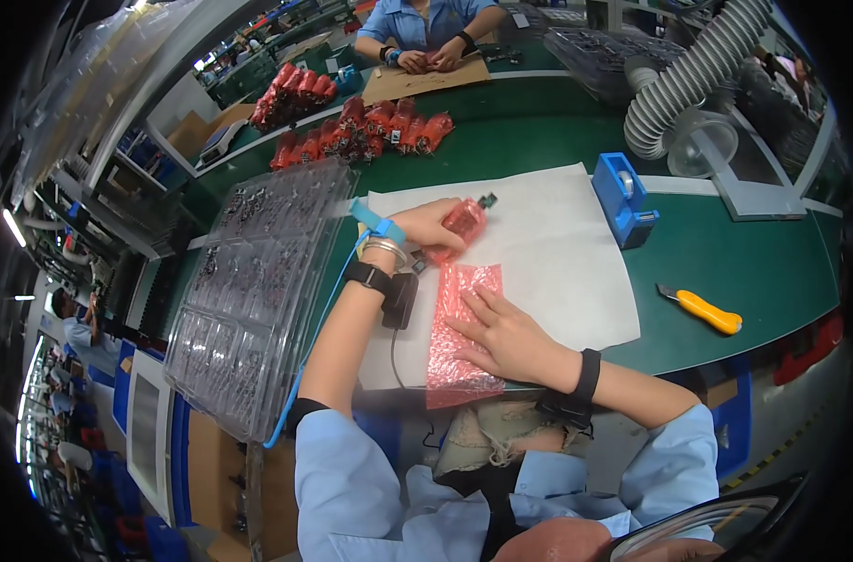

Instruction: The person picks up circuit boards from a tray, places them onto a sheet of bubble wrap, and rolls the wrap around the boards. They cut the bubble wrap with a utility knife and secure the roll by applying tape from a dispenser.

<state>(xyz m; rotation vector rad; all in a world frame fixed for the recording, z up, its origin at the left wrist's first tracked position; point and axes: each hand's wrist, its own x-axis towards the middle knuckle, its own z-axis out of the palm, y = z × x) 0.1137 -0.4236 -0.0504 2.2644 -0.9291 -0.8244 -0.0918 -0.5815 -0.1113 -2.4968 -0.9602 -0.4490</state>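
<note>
My left hand (426, 227) grips a small bundle (466, 221) in pink-red bubble wrap, with a dark connector-like end sticking out of its far side. What is inside the wrap cannot be made out. My right hand (515, 345) lies flat, fingers spread, on a pink bubble-wrap sheet (448, 351), whose lower end hangs over the table's front edge. Under both is a white sheet (567, 253). A light-blue band (378, 223) with a blue cord circles my left wrist, and a black box (400, 302) sits beside that wrist.
Left of the white sheet stand clear plastic trays (248, 281) of small parts. Red wrapped bundles (361, 131) are piled beyond. To the right are a blue tape dispenser (623, 201), a yellow utility knife (710, 311) and a ribbed hose (693, 75). Another person (426, 28) works opposite.
</note>
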